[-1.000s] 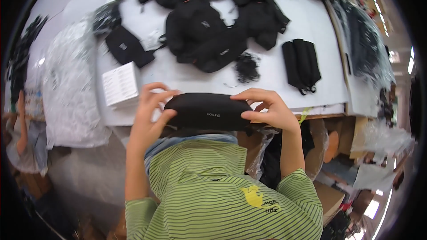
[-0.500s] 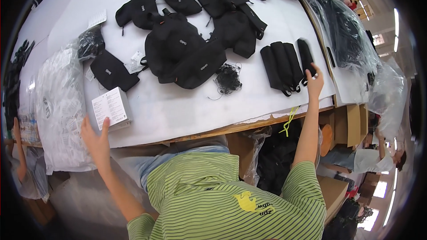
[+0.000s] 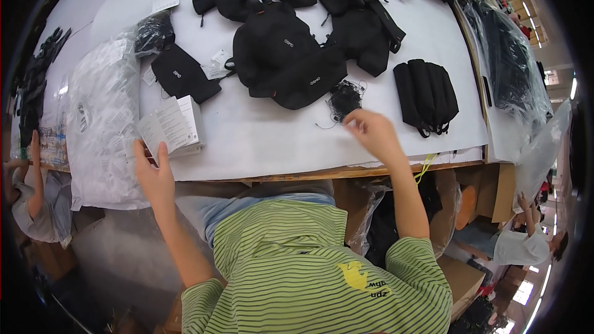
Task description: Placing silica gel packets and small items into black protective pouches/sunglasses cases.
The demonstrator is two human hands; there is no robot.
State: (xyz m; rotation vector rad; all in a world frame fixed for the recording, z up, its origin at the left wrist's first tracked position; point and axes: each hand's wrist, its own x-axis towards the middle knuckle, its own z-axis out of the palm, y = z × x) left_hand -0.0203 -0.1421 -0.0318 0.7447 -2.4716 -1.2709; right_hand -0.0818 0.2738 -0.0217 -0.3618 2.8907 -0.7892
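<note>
My left hand (image 3: pixel 156 173) pinches the near left corner of a white printed card (image 3: pixel 166 125), tilted up on top of a stack of white cards (image 3: pixel 190 120). My right hand (image 3: pixel 378 139) is bent, its fingertips drawn together at the near edge of a tangle of thin black string loops (image 3: pixel 345 100). Whatever those fingertips hold is too small to make out. Right of this hand lies a row of several black rolled pouches (image 3: pixel 426 96), side by side with small loops at their near ends.
A large clear bag of white tags (image 3: pixel 102 124) lies left of the cards. Black bags (image 3: pixel 278 49) and a flat black pouch (image 3: pixel 182 74) cover the middle. Yellow cord (image 3: pixel 427 166) hangs at the table's front edge. Other people stand at far left and right.
My right hand has let go of the rightmost black pouch, now against the row, and moved left to the string tangle. My left hand has lifted the top card's edge. The view has shifted.
</note>
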